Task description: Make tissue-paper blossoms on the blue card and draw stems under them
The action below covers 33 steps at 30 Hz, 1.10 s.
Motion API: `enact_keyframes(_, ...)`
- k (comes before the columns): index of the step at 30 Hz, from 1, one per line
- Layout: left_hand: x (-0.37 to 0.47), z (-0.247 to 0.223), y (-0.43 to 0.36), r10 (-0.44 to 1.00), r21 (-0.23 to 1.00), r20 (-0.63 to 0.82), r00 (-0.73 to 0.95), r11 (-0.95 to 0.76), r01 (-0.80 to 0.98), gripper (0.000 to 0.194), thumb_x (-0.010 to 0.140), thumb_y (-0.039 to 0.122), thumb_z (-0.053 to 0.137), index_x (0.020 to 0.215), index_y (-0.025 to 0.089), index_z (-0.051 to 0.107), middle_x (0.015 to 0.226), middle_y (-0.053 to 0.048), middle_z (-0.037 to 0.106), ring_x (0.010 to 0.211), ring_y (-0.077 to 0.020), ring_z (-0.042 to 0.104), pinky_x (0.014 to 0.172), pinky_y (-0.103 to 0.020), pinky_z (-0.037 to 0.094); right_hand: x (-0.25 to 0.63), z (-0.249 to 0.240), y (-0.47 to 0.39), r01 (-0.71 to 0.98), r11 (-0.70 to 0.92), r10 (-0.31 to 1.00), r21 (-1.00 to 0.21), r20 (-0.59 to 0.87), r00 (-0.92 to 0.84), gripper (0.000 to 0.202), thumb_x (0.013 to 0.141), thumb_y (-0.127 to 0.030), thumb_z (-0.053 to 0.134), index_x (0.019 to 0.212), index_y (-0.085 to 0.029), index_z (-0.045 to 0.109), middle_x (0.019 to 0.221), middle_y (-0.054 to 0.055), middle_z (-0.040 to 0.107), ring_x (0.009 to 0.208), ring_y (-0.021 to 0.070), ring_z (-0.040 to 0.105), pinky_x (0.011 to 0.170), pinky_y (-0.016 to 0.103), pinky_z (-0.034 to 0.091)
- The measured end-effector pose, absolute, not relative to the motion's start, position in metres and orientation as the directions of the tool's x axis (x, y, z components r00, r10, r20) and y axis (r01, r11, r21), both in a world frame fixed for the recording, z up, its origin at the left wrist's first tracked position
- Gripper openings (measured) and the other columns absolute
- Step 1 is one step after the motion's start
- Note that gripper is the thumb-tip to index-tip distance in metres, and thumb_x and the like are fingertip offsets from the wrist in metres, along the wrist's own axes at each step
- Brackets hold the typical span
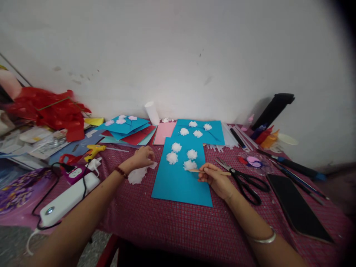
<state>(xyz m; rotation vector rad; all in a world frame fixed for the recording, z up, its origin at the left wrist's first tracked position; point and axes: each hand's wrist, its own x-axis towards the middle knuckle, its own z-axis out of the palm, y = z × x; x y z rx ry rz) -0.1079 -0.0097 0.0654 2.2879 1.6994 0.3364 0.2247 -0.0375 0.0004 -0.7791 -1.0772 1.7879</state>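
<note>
My right hand (214, 178) pinches a thin wooden stick (198, 171), whose tip touches the edge of a white tissue flower (190, 165). That flower and several others sit on the upper half of a blue sheet (180, 189). Left of the sheet, my left hand (143, 156) hovers with bent fingers over a piece of white tissue (137, 175); whether its fingertips hold anything is too small to tell. Behind lies a second blue sheet (178, 127) with white flowers and dark brush lines.
Black scissors (247, 180) lie open right of my right hand, beside a dark phone (299, 205). A yellow glue gun (94, 151), a white power bank (69, 199) and stacked coloured papers (125, 128) are at the left. Paint bottles (269, 139) stand at the back right.
</note>
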Motion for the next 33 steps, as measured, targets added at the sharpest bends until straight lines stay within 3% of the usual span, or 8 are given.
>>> enact_keyframes(2, -0.102, 0.08, -0.015, 0.953, 0.483, 0.004, 0.304, -0.268, 0.833, 0.016, 0.071, 0.03, 0.064, 0.064, 0.018, 0.058, 0.075, -0.002, 0.059, 0.072, -0.0158, 0.054, 0.067, -0.028, 0.042, 0.226, 0.0, -0.036, -0.368, -0.231, 0.911, -0.901, -0.067, -0.407, 0.017, 0.078, -0.035, 0.069, 0.08, -0.019, 0.066, 0.068, 0.001, 0.067, 0.06, 0.0118, 0.06, 0.06, 0.023, 0.046)
enact_keyframes(5, -0.088, 0.1, -0.027, 0.939, 0.828, -0.061, 0.339, -0.142, 0.542, 0.021, 0.076, 0.037, 0.062, 0.073, 0.018, 0.054, 0.068, 0.002, 0.055, 0.061, -0.0111, 0.05, 0.058, -0.024, 0.04, 0.226, -0.001, -0.033, -0.378, -0.218, 0.919, -0.9, -0.06, -0.389, 0.018, 0.078, -0.036, 0.069, 0.081, -0.019, 0.065, 0.068, 0.001, 0.068, 0.058, 0.0116, 0.059, 0.058, 0.023, 0.045)
enact_keyframes(8, -0.069, 0.103, -0.035, 0.914, 0.959, -0.117, 0.389, 0.003, 0.282, 0.022, 0.076, 0.036, 0.065, 0.074, 0.018, 0.052, 0.066, 0.003, 0.057, 0.057, -0.0083, 0.05, 0.056, -0.022, 0.039, 0.224, 0.0, -0.034, -0.381, -0.186, 0.934, -0.906, -0.042, -0.356, 0.022, 0.08, -0.042, 0.066, 0.083, -0.02, 0.064, 0.07, 0.001, 0.068, 0.057, 0.0119, 0.059, 0.059, 0.024, 0.045)
enact_keyframes(12, -0.035, 0.084, -0.036, 0.889, 0.972, -0.211, 0.407, 0.144, 0.188, 0.026, 0.074, 0.037, 0.068, 0.076, 0.017, 0.051, 0.063, 0.002, 0.061, 0.053, -0.0078, 0.052, 0.053, -0.02, 0.038, 0.215, 0.006, -0.041, -0.321, -0.104, 0.958, -0.941, -0.008, -0.288, 0.029, 0.081, -0.05, 0.063, 0.084, -0.021, 0.063, 0.076, 0.001, 0.067, 0.059, 0.0127, 0.059, 0.061, 0.027, 0.046)
enact_keyframes(17, 0.01, 0.057, -0.034, 0.875, 0.972, -0.198, 0.442, 0.116, 0.205, 0.023, 0.074, 0.035, 0.066, 0.073, 0.017, 0.051, 0.059, 0.003, 0.061, 0.05, -0.0073, 0.049, 0.049, -0.02, 0.036, 0.204, 0.015, -0.05, -0.17, 0.008, 0.954, -0.985, 0.058, -0.294, 0.032, 0.078, -0.052, 0.063, 0.079, -0.02, 0.06, 0.074, 0.0, 0.064, 0.064, 0.0133, 0.057, 0.064, 0.027, 0.045)
enact_keyframes(24, 0.024, 0.041, -0.031, 0.856, 0.974, -0.203, 0.475, 0.129, 0.185, 0.017, 0.073, 0.03, 0.064, 0.08, 0.017, 0.057, 0.062, 0.003, 0.061, 0.054, -0.009, 0.052, 0.054, -0.023, 0.041, 0.201, 0.013, -0.052, -0.018, 0.075, 0.959, -0.997, 0.077, -0.272, 0.023, 0.077, -0.039, 0.064, 0.071, -0.018, 0.055, 0.06, -0.004, 0.049, 0.055, 0.0099, 0.044, 0.053, 0.022, 0.035)
enact_keyframes(29, 0.014, 0.033, -0.028, 0.85, 0.979, -0.143, 0.507, 0.045, 0.201, 0.014, 0.074, 0.03, 0.066, 0.075, 0.016, 0.063, 0.067, 0.002, 0.061, 0.06, -0.0097, 0.051, 0.058, -0.023, 0.039, 0.2, 0.011, -0.055, 0.137, 0.237, 0.939, -0.962, 0.191, -0.286, 0.013, 0.082, -0.027, 0.058, 0.071, -0.019, 0.057, 0.066, -0.002, 0.051, 0.062, 0.0121, 0.047, 0.058, 0.023, 0.036)
enact_keyframes(33, 0.014, 0.029, -0.027, 0.853, 0.995, -0.088, 0.515, 0.054, 0.08, 0.013, 0.074, 0.029, 0.067, 0.077, 0.016, 0.064, 0.081, -0.002, 0.065, 0.072, -0.0116, 0.055, 0.067, -0.024, 0.041, 0.199, 0.011, -0.056, 0.178, 0.279, 0.939, -0.944, 0.228, -0.259, 0.013, 0.083, -0.027, 0.057, 0.072, -0.02, 0.057, 0.066, -0.002, 0.052, 0.062, 0.0135, 0.049, 0.057, 0.023, 0.036)
